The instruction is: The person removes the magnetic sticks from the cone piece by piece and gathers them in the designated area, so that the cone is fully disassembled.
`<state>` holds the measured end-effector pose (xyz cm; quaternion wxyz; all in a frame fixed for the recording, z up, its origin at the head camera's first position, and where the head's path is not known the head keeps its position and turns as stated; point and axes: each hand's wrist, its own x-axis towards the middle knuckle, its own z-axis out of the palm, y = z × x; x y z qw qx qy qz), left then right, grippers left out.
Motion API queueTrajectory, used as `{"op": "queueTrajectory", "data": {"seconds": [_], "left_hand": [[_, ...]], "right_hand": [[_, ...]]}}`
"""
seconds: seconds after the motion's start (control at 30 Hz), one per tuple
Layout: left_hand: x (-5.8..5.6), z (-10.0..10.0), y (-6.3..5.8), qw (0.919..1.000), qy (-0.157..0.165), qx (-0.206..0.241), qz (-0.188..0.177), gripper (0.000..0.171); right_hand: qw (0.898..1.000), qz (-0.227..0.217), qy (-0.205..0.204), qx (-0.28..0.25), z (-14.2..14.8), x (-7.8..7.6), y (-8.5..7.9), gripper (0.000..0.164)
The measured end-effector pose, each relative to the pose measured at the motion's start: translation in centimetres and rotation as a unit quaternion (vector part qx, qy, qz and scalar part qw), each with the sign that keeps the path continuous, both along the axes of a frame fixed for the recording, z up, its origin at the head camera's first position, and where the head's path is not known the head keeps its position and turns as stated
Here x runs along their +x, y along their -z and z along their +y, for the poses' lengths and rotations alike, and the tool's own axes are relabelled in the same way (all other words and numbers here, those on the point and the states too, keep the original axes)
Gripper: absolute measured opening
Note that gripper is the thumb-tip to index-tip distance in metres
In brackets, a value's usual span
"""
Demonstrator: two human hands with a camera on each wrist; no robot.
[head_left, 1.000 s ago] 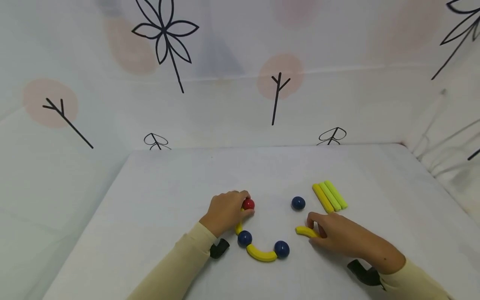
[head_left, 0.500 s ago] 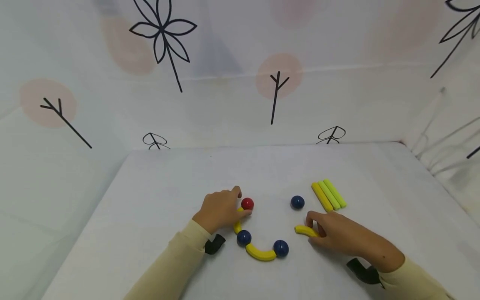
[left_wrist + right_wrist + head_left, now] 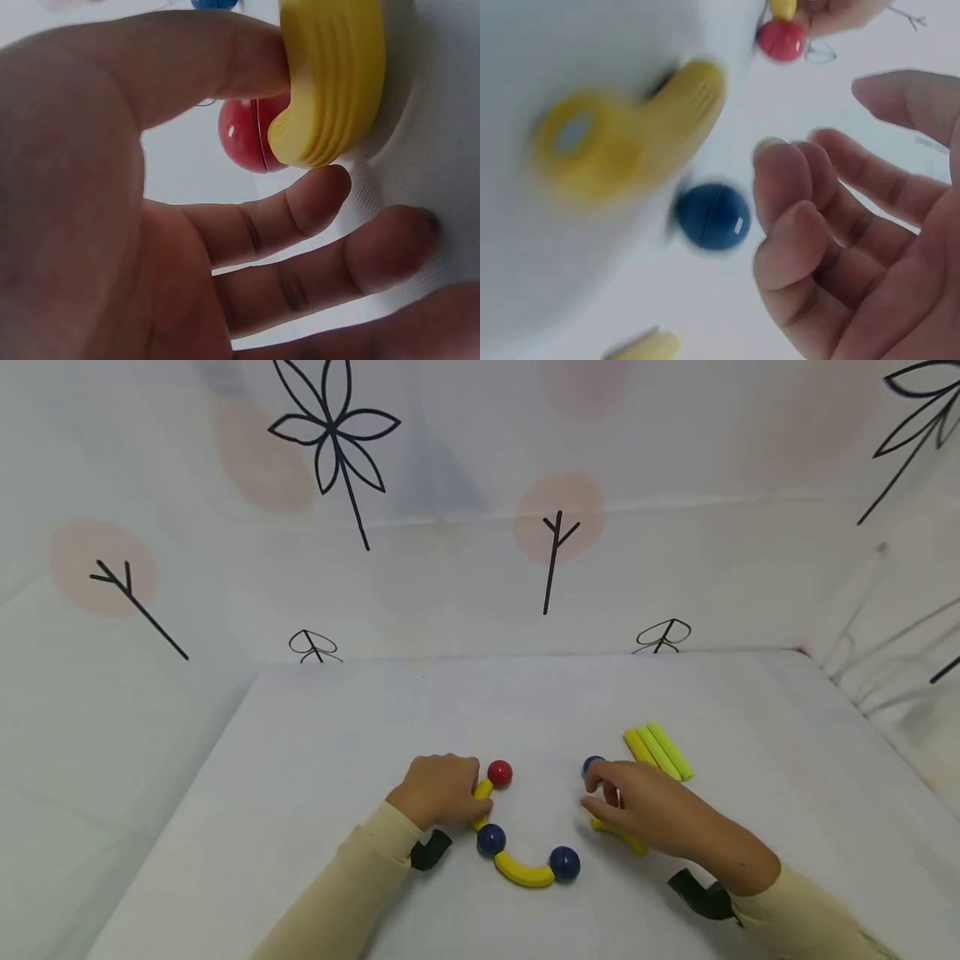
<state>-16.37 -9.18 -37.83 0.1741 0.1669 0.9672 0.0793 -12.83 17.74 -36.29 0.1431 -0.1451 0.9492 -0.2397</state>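
Note:
My left hand point(image 3: 438, 789) reaches around a short curved yellow piece point(image 3: 334, 82). In the left wrist view the thumb lies against its side, while the fingers extend apart below its end, the index fingertip right by it. A red ball point(image 3: 499, 773) sits at that piece's far end, a blue ball point(image 3: 491, 841) at its near end. My right hand point(image 3: 660, 806) hovers with loosely bent fingers, holding nothing, over another curved yellow piece point(image 3: 632, 842). Its fingertips overlap a lone blue ball point(image 3: 590, 764) in the head view; the right wrist view shows a gap beside that ball point(image 3: 714, 216).
A third curved yellow piece point(image 3: 522, 871) joins the near-left blue ball to another blue ball point(image 3: 565, 864). Straight yellow and lime rods point(image 3: 663, 750) lie side by side at the right back of the white table point(image 3: 360, 710). Patterned cloth point(image 3: 450, 568) hangs behind it.
My right hand has let go of its curved yellow piece and moved up-left towards the lone blue ball. My left hand has drawn back from the red ball, its fingers lowered beside the left curved piece.

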Motion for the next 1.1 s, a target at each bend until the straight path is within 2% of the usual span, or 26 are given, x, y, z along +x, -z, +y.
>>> {"op": "queueTrajectory", "data": {"seconds": [0.2,0.43,0.6,0.87,1.1], "left_hand": [[-0.2,0.2,0.6,0.9998,0.010,0.011,0.014,0.027],[-0.4,0.6,1.2,0.9993,0.012,0.030,0.021,0.024],[-0.5,0.6,1.1,0.9987,0.014,0.045,0.018,0.024],[-0.6,0.5,1.0,0.9967,0.041,0.064,0.029,0.023],[-0.7,0.4,1.1,0.9963,0.034,0.076,0.022,0.023]], "right_hand": [[0.999,0.036,-0.024,0.001,-3.0,-1.1,0.0,0.021],[0.998,0.035,-0.054,0.023,-5.0,-2.3,0.3,0.038],[0.996,0.040,-0.072,0.044,-5.9,-3.2,0.6,0.045],[0.992,0.033,-0.106,0.058,-6.8,-4.7,0.8,0.040],[0.990,0.026,-0.120,0.063,-7.2,-5.2,1.1,0.034]]}}
